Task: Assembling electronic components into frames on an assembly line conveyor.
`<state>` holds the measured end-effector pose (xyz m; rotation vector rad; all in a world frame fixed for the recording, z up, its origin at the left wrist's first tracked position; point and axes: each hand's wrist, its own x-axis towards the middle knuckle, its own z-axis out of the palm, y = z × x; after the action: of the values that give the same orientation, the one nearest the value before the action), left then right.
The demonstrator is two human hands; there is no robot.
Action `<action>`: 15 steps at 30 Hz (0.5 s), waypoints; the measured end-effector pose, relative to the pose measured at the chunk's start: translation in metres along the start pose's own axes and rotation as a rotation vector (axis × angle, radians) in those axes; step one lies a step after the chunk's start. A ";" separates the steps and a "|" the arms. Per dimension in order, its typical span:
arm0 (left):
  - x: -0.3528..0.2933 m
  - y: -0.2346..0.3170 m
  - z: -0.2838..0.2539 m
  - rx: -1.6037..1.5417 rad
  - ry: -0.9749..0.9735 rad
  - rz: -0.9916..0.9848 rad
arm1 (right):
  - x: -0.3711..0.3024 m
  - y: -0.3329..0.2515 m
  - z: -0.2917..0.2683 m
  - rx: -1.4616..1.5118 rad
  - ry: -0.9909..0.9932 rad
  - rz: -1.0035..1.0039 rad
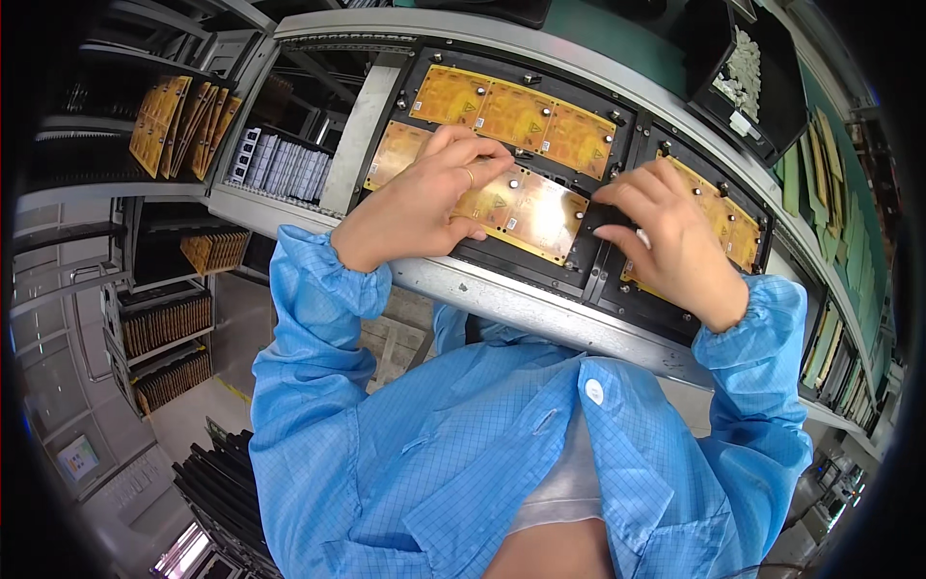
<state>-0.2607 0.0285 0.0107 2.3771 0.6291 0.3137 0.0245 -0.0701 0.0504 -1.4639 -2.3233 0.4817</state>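
We have the near board [548,220] lying in the black tray [521,273], right between our hands, with the far board [516,116] just beyond. Our left hand [424,201] spreads wide over its left part, thumb by the near edge. Our right hand [668,224] curves just off its right end, thumb and fingertips narrowly apart; contact there, we cannot tell.

- Your boards [516,111] are amber-yellow.
- Your frame [511,265] is black.
- Your smock [463,444] is blue with a fine darker grid.
- Your smock's button [593,391] is white.
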 end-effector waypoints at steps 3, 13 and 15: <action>0.000 -0.004 -0.002 -0.045 -0.006 -0.022 | 0.006 -0.008 0.011 -0.028 -0.051 -0.034; -0.002 -0.008 0.002 -0.082 0.017 -0.100 | 0.011 -0.005 0.010 -0.080 -0.095 -0.039; -0.005 -0.004 0.000 0.011 0.071 -0.040 | 0.010 -0.010 0.016 -0.082 -0.095 -0.046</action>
<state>-0.2666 0.0280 0.0079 2.3692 0.7116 0.3794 0.0055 -0.0663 0.0424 -1.4503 -2.4725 0.4574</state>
